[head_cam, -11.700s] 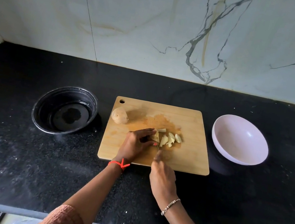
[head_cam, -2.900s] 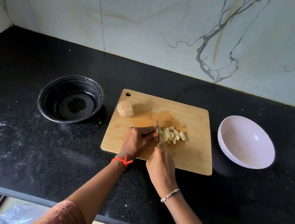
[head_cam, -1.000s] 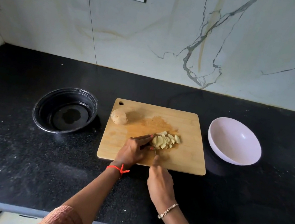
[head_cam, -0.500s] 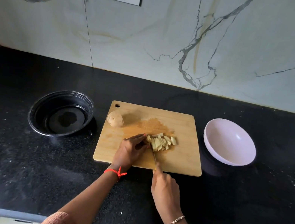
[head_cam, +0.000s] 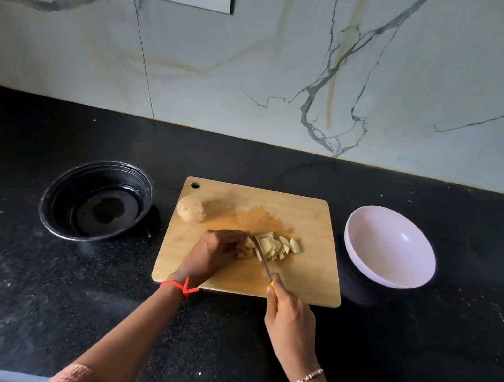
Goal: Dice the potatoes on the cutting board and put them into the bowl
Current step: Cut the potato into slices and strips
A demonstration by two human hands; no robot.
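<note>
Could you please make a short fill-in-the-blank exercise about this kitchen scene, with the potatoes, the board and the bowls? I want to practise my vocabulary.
1. The right hand holds a ____ whose blade meets the potato pieces.
2. The whole potato lies on the cutting board near its far ____ corner.
3. The pale bowl right of the board is ____.
4. The left hand, which steadies the potato pieces, has a ____ thread at its wrist.

Missing words: knife, left, empty, red.
</note>
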